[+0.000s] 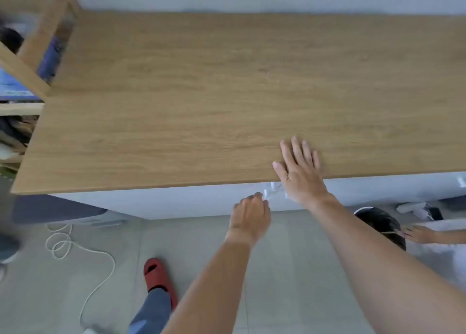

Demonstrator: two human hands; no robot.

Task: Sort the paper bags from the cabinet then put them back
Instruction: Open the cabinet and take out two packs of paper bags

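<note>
White cabinet front [176, 200] below the wooden counter [201, 94] carries a small pale handle [266, 193], and the left hand [249, 216] curls its fingers at it, seemingly pinching it, though blur hides the contact. The right hand [300, 168] lies flat, fingers straight, braced on the counter edge. No paper bags show; presumably inside, light, floppy, crushable, best lifted by their folded edges.

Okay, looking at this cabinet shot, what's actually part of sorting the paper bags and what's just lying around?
Job:
white cabinet front under the wooden top
small white cabinet handle
left hand, fingers curled at that handle
right hand, flat on the top
No paper bags visible.

Lying about:
white coiled cable
red slipper
</note>
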